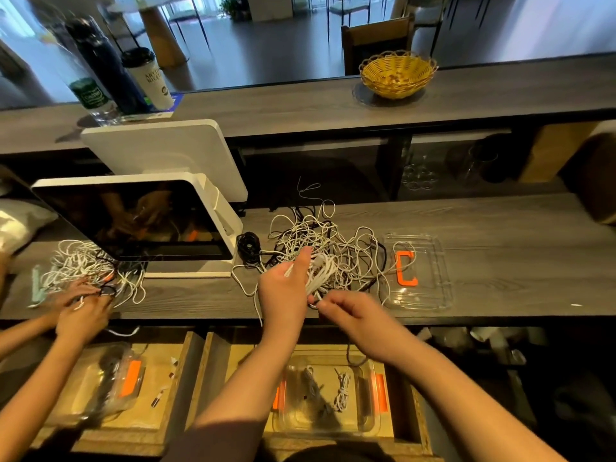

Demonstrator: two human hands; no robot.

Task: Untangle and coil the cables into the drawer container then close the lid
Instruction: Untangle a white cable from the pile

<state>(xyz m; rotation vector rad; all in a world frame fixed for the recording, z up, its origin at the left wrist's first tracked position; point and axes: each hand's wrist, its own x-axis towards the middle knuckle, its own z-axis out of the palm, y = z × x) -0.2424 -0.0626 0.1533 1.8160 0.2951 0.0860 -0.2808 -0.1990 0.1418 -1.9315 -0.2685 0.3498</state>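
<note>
1. Tangle of cables [333, 241], mostly white with some black, lies on the bench [500, 228] between the white screen stand [213, 228] and the clear lid [420, 271].
2. Left hand [283, 288] is at the near edge of the tangle, fingers curled around a bunch of white cable loops [321, 271], thumb pointing up.
3. Right hand [353, 311] is just right of and below the left, fingers curled, pinching a white cable end close to the bunch.
4. Lid lies flat on the bench right of the tangle, orange clip [405, 268] on it; a few cable loops lie over its left edge.
5. Clear container [363, 425] with orange side latches sits in the open drawer [416, 421] under the hands; a small coiled white cable [341, 391] and a grey one inside.
6. Far left: another person's hands [83, 308] at a second cable pile [83, 261], second container [100, 385] in the drawer beneath.
7. Upper shelf: yellow basket [398, 73], paper cup [150, 78], bottles [100, 65].
</note>
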